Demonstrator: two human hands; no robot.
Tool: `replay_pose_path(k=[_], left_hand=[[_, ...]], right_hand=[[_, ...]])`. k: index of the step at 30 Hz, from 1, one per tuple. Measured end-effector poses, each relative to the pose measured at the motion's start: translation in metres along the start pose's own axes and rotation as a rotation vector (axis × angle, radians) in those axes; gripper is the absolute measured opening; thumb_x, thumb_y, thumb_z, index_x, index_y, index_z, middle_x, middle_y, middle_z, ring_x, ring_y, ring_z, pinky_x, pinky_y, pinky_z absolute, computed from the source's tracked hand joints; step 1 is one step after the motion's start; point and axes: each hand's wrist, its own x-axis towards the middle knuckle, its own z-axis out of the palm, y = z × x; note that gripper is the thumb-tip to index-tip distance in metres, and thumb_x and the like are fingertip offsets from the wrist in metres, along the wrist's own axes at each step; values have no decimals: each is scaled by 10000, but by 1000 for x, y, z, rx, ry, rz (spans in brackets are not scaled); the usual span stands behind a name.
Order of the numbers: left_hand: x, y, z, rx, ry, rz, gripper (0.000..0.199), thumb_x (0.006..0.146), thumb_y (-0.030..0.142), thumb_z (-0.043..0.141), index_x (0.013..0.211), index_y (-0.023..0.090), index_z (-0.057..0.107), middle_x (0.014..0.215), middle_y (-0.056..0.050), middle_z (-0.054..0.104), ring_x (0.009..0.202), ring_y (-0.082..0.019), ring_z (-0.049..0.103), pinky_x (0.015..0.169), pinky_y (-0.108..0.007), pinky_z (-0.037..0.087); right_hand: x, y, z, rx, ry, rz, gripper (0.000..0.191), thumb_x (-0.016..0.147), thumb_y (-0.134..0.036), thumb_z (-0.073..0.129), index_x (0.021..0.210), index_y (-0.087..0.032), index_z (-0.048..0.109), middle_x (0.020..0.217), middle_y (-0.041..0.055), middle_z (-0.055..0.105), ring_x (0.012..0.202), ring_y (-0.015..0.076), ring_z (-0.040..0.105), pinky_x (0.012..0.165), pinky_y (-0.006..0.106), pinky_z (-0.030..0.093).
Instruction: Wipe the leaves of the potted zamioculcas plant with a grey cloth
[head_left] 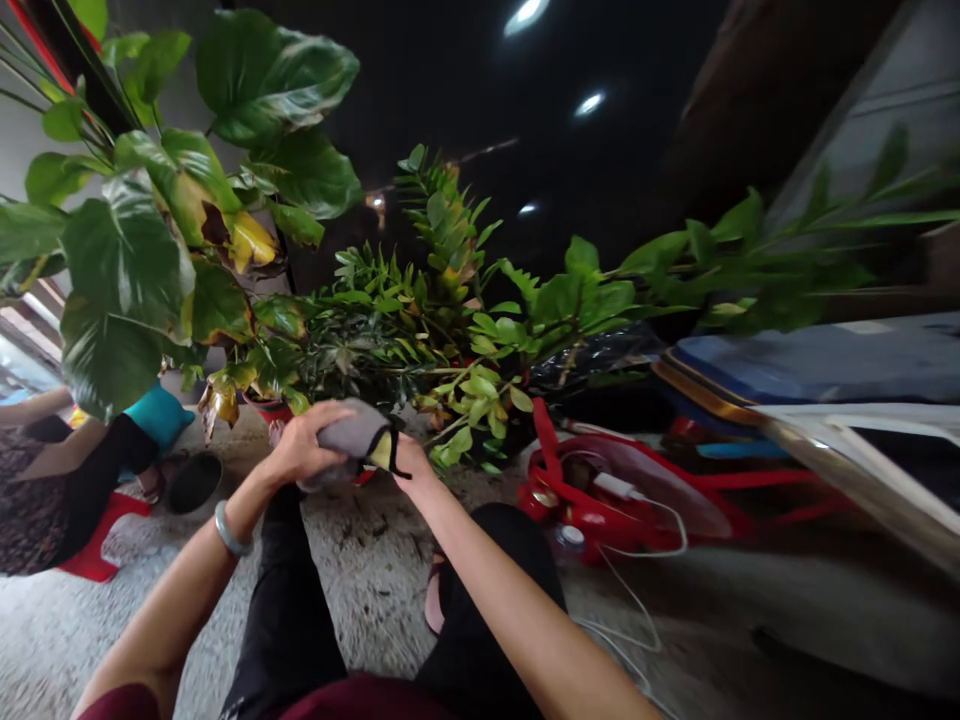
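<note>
A grey glove or cloth with a yellowish, black-edged cuff (354,436) is between my two hands, in front of the plants. My left hand (306,446), with a pale bangle (231,530) at its wrist, has its fingers wrapped round the grey part. My right hand (409,462) is at the cuff end, its fingers mostly covered by the grey item. Behind my hands, leafy green plants (480,390) spread across the view, with a red pot (271,409) just beyond my left hand.
On the left a person (45,480) sits on a red stool (112,535) beside a dark bucket (195,483). At the right are a red bag (615,505) with white cables (637,600) and a blue-grey padded surface (825,365).
</note>
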Motion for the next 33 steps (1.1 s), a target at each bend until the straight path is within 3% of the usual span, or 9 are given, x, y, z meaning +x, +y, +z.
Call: replay_pose_path(k=[3, 6, 10, 14, 16, 19, 23, 29, 33], left_hand=[[41, 4, -22, 34, 297, 48, 614, 653, 147, 792, 1259, 222, 730, 1386, -88, 668, 1339, -319, 577, 1188, -466, 412], [66, -10, -21, 68, 465, -35, 628, 664, 144, 779, 1283, 221, 707, 1378, -77, 660, 1339, -298, 573, 1195, -450, 402], [30, -28, 19, 85, 236, -186, 627, 629, 82, 794, 1242, 200, 732, 1335, -105, 690, 1288, -338, 614, 1141, -473, 465], [-18, -19, 42, 34, -88, -123, 664, 616, 45, 812, 1253, 223, 748, 1356, -115, 687, 1254, -344, 642, 1110, -452, 496], [-15, -10, 38, 19, -36, -83, 682, 622, 52, 815, 1277, 227, 737, 1392, -112, 664, 1276, -338, 629, 1122, -446, 489], [18, -2, 21, 9, 243, -35, 671, 659, 91, 809, 1307, 231, 713, 1419, -94, 641, 1346, -313, 575, 1179, -443, 433], [51, -15, 18, 37, 485, -147, 644, 686, 114, 791, 1314, 224, 701, 1421, -97, 630, 1343, -303, 574, 1197, -460, 406], [-18, -34, 55, 52, 137, -264, 662, 611, 41, 792, 1246, 221, 748, 1330, -112, 701, 1262, -352, 637, 1126, -473, 481], [-24, -16, 35, 21, 127, -125, 661, 619, 64, 813, 1253, 242, 750, 1388, -109, 669, 1286, -335, 625, 1128, -439, 478]], right_hand=[[-1, -2, 1, 35, 51, 49, 153, 761, -119, 732, 813, -197, 612, 584, -27, 679, 459, 112, 597, 525, 246, 541], [-4, -5, 4, 65, 75, 72, 168, 773, -69, 691, 864, -191, 618, 606, -18, 697, 459, 105, 601, 536, 250, 557], [-5, -5, 4, 92, 92, 79, 162, 741, -69, 704, 812, -187, 619, 558, -27, 674, 423, 107, 574, 490, 239, 537], [-3, -2, 1, 119, 116, 72, 115, 744, -125, 702, 737, -196, 611, 523, -28, 663, 431, 125, 593, 451, 222, 507], [-2, -1, 0, 130, 126, 77, 102, 753, -142, 698, 734, -199, 617, 522, -26, 670, 424, 124, 592, 448, 221, 511], [-3, -2, 0, 122, 121, 95, 130, 727, -109, 726, 768, -194, 636, 520, -24, 678, 393, 110, 565, 448, 230, 531], [-7, -5, 1, 134, 79, 97, 197, 721, -78, 765, 811, -193, 634, 567, -16, 698, 411, 100, 580, 469, 235, 562], [-8, -6, -2, 129, 71, 86, 163, 703, -69, 739, 763, -179, 634, 513, -43, 644, 385, 98, 553, 429, 213, 531], [-7, -5, -3, 105, 117, 86, 144, 709, -92, 730, 738, -187, 626, 495, -48, 636, 375, 100, 545, 416, 210, 516]])
